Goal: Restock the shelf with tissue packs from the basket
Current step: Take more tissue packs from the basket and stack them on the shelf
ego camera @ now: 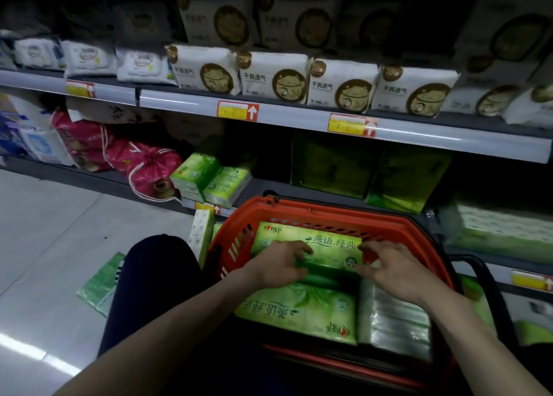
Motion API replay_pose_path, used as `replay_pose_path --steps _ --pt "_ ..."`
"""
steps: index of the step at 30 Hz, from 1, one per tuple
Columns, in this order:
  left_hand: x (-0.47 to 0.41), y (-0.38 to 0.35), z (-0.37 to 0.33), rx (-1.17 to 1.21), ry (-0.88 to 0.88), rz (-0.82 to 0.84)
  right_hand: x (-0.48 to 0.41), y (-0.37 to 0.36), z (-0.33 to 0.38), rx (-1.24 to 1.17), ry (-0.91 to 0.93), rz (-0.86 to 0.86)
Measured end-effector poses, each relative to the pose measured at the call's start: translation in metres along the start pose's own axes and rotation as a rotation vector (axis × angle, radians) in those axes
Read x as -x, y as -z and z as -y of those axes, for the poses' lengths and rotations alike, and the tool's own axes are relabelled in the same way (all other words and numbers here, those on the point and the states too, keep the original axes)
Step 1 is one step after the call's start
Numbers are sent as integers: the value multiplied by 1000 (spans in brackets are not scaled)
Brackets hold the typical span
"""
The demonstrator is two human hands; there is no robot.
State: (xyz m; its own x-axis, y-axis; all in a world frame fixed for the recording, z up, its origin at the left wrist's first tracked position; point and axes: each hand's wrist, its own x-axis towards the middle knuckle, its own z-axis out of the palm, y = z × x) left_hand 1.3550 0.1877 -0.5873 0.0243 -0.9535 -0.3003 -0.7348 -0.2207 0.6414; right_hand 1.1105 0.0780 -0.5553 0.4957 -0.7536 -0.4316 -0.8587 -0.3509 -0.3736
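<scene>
Gripping opposite ends of the green tissue pack (311, 241) at the far side of the basket (229, 235), lower centre, the left hand (276, 265) and right hand (393, 268) are needing a level lift clear of the rim toward the shelf (266, 186).

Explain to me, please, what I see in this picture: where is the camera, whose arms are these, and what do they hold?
No machine here: a person wears one camera on the head, looking forward and down, so both bare arms are theirs. The left hand and right hand curl their fingers round a green tissue pack in the red basket. A second green pack and a clear-wrapped pack lie nearer. Ahead is the shelf, holding small green packs.
</scene>
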Motion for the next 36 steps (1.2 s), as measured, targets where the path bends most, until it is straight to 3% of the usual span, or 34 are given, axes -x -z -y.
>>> replay_pose_path --steps 10,16,26,29,36 --pt "-5 -60 -86 45 -143 297 3 19 -49 -128 -161 80" --pt "-15 -83 -104 -144 -232 321 14 24 -62 -211 -182 26" --pt "-39 -115 -122 -757 -389 172 18 22 -77 -213 -186 39" --pt "-44 -111 -132 -768 -367 188 19 26 -78 -243 -206 34" --pt "-42 -89 -150 -591 -323 153 31 35 -88 -429 -186 -171"
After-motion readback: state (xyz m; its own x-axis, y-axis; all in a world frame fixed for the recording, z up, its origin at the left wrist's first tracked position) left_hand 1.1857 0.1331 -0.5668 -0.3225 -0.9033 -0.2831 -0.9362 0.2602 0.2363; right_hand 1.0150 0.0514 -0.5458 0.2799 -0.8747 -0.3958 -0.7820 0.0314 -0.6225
